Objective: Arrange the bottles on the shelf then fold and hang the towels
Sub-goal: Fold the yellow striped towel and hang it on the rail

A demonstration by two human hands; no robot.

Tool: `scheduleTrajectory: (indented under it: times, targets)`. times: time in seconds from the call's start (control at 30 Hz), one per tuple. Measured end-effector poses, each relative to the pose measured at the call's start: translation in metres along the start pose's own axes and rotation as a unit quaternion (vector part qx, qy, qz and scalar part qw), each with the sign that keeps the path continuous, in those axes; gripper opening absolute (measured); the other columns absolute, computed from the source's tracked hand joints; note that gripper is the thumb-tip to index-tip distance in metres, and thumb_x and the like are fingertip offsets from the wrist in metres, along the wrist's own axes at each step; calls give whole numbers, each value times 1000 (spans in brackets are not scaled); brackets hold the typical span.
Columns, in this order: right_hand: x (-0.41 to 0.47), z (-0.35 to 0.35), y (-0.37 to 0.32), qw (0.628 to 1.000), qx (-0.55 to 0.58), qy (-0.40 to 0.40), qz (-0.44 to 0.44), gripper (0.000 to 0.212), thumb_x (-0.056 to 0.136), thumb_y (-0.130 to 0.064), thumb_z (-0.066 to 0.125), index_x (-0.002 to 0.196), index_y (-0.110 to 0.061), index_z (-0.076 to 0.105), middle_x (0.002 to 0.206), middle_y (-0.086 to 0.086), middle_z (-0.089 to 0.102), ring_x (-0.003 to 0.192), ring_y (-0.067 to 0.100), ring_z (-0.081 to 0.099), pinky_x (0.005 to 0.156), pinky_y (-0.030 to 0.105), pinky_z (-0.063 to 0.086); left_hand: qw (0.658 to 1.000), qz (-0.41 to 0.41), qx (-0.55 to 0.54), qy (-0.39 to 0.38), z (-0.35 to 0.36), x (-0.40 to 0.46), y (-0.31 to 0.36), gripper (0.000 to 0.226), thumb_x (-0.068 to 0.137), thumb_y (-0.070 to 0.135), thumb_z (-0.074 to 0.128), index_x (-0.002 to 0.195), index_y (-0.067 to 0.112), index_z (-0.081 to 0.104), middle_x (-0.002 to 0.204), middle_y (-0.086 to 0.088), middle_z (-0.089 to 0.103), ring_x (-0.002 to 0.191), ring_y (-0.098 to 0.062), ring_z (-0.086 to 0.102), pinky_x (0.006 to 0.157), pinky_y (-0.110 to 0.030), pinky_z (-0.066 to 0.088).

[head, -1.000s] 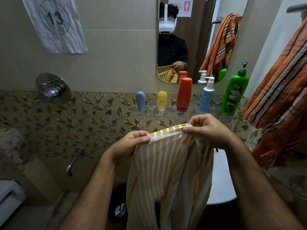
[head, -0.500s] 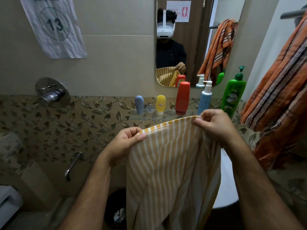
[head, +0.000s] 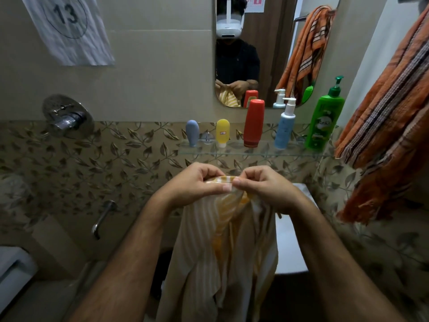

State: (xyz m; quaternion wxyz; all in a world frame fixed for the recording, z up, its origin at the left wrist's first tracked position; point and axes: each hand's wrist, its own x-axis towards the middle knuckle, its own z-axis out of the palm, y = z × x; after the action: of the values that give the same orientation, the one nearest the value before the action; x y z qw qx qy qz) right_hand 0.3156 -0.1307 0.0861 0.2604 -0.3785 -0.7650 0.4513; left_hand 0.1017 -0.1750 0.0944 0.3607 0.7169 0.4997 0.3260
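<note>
A yellow-and-white striped towel (head: 220, 247) hangs down in front of me, its top hem pinched between both hands. My left hand (head: 195, 182) and my right hand (head: 262, 184) grip that hem side by side, thumbs almost touching, just below the glass shelf (head: 232, 151). On the shelf stand several bottles in a row: a grey-blue one (head: 192, 133), a yellow one (head: 222, 133), a red one (head: 253, 123), a light blue pump bottle (head: 285, 126) and a green pump bottle (head: 325, 119). An orange striped towel (head: 390, 122) hangs at the right.
A mirror (head: 267, 49) above the shelf reflects a person wearing a headset. A chrome shower valve (head: 67, 118) and spout (head: 103, 217) sit on the left wall, under a paper marked 13 (head: 67, 29). A white basin (head: 292, 240) lies behind the towel.
My hands have come together, bringing the two ends of the towel's top hem together so the cloth now hangs bunched and doubled instead of spread wide.
</note>
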Motion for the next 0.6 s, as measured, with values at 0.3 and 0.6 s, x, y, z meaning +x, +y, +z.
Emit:
scheduleTrajectory:
  times: [0.3,0.6]
  targets:
    - [-13,-30,3,993,-68,91,12,21,84,-33,75,76,-14,71,67,2,67,64,11,61,65,33,48,973,-35,-223,42,-16,-43,-38,16,75,39,75,73,23,73,70,10,63,63,1,55,56,-10,42]
    - [-13,-22,10,969,-186,156,55,28,84,-31,76,65,-15,63,60,-4,58,60,11,51,55,28,39,969,-10,-229,93,-34,-44,-37,14,61,36,72,67,24,74,69,7,67,65,-3,59,57,-15,45]
